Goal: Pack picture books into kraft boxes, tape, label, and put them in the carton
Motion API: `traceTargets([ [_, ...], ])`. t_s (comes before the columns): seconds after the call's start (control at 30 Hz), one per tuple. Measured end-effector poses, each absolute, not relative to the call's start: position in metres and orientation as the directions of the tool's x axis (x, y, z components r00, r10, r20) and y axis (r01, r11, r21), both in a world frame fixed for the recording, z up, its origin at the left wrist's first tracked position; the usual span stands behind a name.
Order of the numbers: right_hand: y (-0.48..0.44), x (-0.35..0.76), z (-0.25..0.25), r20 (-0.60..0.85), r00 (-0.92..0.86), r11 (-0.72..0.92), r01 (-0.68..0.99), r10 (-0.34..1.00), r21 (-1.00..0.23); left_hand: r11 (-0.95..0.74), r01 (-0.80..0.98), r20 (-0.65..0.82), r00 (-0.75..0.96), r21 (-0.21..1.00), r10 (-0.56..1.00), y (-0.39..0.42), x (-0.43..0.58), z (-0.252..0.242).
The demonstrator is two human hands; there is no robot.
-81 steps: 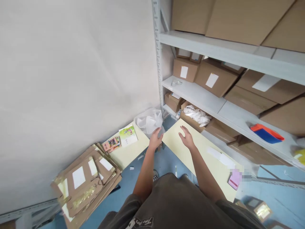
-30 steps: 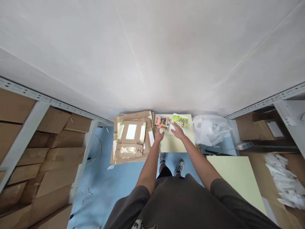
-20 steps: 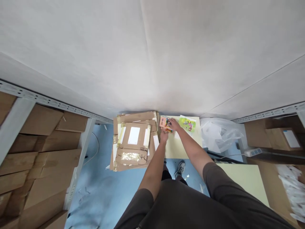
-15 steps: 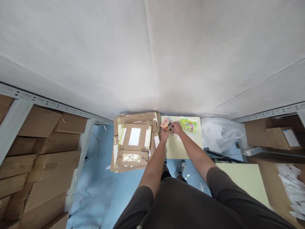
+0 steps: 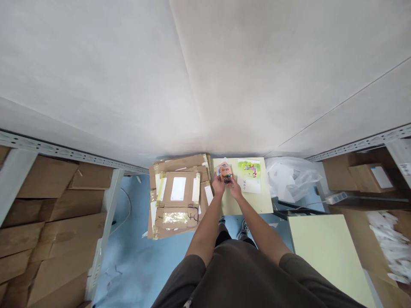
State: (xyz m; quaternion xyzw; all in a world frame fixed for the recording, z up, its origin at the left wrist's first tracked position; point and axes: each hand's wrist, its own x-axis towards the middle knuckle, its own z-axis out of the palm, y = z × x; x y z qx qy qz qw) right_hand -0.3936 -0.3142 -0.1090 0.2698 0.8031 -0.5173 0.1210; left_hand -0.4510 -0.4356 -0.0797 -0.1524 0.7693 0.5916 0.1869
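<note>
Between my two hands is a small flat printed pack (image 5: 226, 170), pink at the top with a dark, colourful lower part; its exact kind is too small to make out. My left hand (image 5: 218, 186) closes on its lower left side. At the lower right side my right hand (image 5: 235, 188) grips it too. Behind the pack, a light blue and pink printed item shows partly at the upper left. To the right, a booklet (image 5: 249, 176) with a green and yellow picture and a white lower part lies on the pale yellow table (image 5: 263, 201).
Flattened cardboard boxes (image 5: 177, 196) are stacked left of the table. Clear plastic bags (image 5: 285, 177) lie to the right, near a power strip (image 5: 336, 197). Shelves with cardboard boxes (image 5: 75, 226) stand at both sides. A second pale tabletop (image 5: 324, 248) is at lower right.
My right hand has moved down to the pack's lower right side, and the pack is now turned upright. More of the booklet's white lower part shows. The view has shifted slightly.
</note>
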Motion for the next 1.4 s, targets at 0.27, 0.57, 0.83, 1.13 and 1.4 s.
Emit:
traceTargets([
  [0.27, -0.297, -0.402, -0.05, -0.444, -0.817, 0.047, 0.493, 0.367, -0.869, -0.126, -0.529, -0.52, -0.849, 0.839, 0.099, -0.47, -0.456, -0.04],
  [0.57, -0.24, -0.377, 0.06, -0.332, -0.908, -0.305, 0.249, 0.257, -0.919, -0.109, -0.397, -0.315, -0.843, 0.911, 0.436, -0.451, -0.451, 0.054],
  [0.83, -0.116, -0.223, 0.155, -0.195, -0.894, -0.32, 0.061, 0.404, -0.945, 0.036, -0.172, -0.129, -0.568, 0.984, 0.813, -0.324, -0.379, 0.133],
  [1.13, -0.011, 0.039, 0.194, -0.097, -0.732, -0.272, -0.124, 0.675, -0.954, 0.016, -0.168, -0.042, -0.151, 0.986, 0.988, -0.134, -0.212, 0.163],
  [1.4, -0.013, 0.222, 0.196, -0.119, -0.362, -0.194, -0.177, 0.924, -0.965, 0.154, -0.152, -0.103, 0.302, 0.976, 0.948, -0.02, -0.059, 0.165],
])
